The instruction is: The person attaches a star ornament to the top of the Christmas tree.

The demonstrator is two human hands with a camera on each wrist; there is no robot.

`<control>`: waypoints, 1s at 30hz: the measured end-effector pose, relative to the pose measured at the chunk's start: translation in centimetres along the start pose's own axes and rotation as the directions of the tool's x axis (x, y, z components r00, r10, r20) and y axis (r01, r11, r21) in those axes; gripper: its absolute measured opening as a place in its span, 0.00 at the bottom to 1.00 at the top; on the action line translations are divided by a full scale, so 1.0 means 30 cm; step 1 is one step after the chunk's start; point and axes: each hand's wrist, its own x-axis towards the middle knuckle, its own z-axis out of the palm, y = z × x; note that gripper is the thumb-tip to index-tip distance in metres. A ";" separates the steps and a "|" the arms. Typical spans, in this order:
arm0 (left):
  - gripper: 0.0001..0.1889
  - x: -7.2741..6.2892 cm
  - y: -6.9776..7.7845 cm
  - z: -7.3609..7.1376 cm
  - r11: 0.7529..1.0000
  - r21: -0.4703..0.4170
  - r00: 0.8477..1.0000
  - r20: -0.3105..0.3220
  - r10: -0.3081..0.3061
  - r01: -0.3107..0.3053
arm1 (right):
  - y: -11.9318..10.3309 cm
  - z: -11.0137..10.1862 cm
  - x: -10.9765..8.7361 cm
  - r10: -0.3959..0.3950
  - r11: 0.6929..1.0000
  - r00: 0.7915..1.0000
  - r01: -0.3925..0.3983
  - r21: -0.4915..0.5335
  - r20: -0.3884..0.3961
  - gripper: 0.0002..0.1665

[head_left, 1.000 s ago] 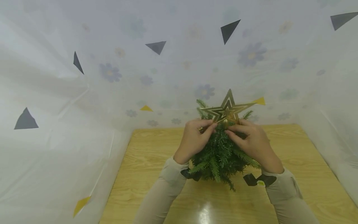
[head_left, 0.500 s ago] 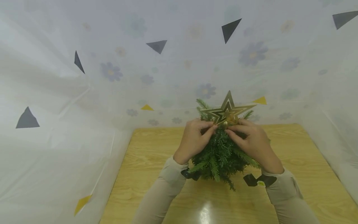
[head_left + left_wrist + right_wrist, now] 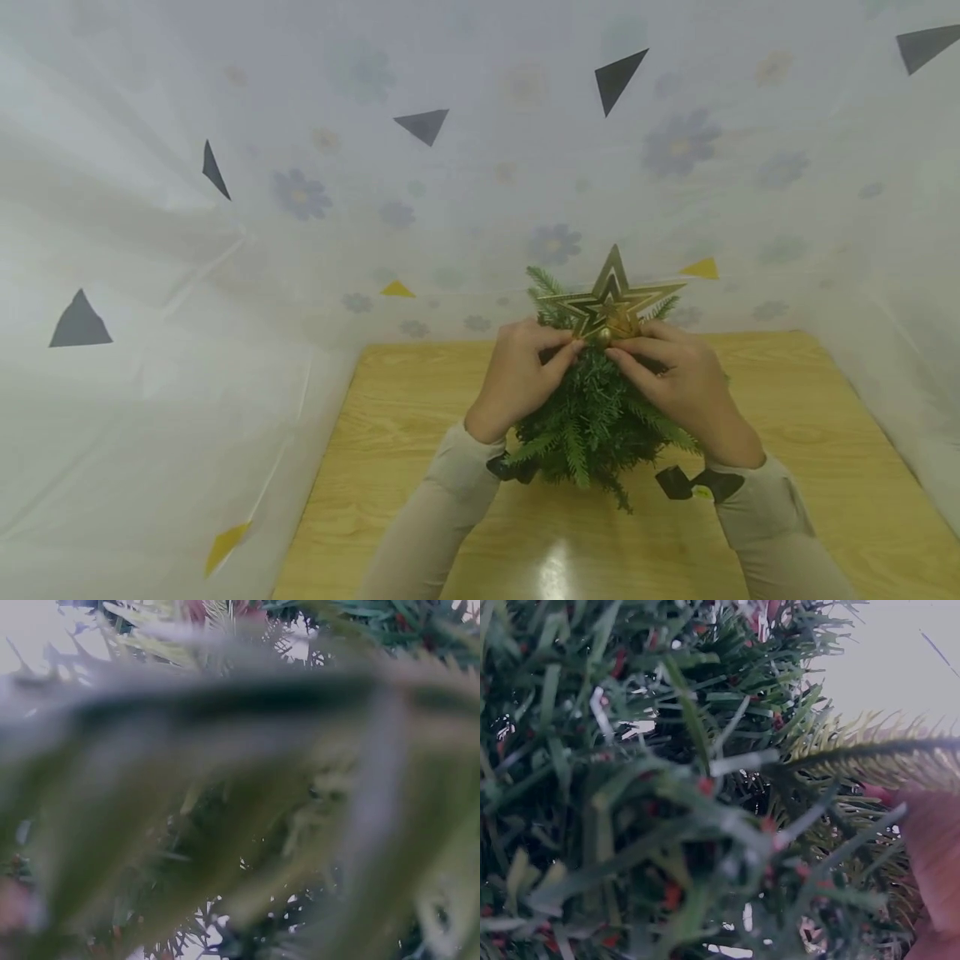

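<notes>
A gold star tree topper (image 3: 614,287) with nested outlines stands at the top of a small artificial Christmas tree (image 3: 592,417). My left hand (image 3: 521,371) pinches the star's lower left point between thumb and fingers. On the other side, my right hand (image 3: 678,379) pinches its lower right point. A small gold ball (image 3: 604,334) shows at the star's base between the two hands. In the left wrist view, blurred green needles (image 3: 225,787) cover nearly everything. The right wrist view has dense tree needles (image 3: 630,787) with part of the right hand (image 3: 937,862) at the edge.
The tree is on a light wooden table (image 3: 420,392). White sheeting (image 3: 450,192) with pale flowers walls the back and sides, bearing dark and yellow triangles. A black wrist camera (image 3: 673,482) is strapped at the right wrist, close beside the lower branches.
The gold star has settled slightly lower and the gold ball now sits a little lower between the fingers. Both hands keep their hold in nearly the same place.
</notes>
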 end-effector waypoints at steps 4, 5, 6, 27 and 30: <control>0.07 -0.001 -0.001 0.000 1.000 -0.024 1.000 0.005 -0.012 0.012 | -0.003 -0.003 -0.002 0.004 1.000 1.000 -0.004 0.003 0.010 0.11; 0.07 -0.001 0.000 0.000 0.999 -0.030 1.000 0.007 -0.016 0.016 | -0.003 -0.003 -0.002 0.006 1.000 1.000 -0.006 0.005 0.012 0.11; 0.07 -0.002 0.000 0.000 0.999 -0.033 1.000 0.010 -0.019 0.020 | -0.004 -0.003 -0.004 0.007 1.000 1.000 -0.007 0.006 0.011 0.12; 0.06 -0.005 0.009 0.011 0.976 -0.201 0.992 -0.074 -0.099 0.083 | 0.003 -0.026 -0.031 0.041 0.999 0.999 -0.042 0.034 0.033 0.15; 0.07 -0.008 0.007 0.015 0.963 -0.259 0.988 -0.114 -0.107 0.074 | 0.007 -0.031 -0.037 0.043 0.997 0.999 -0.043 0.071 0.009 0.14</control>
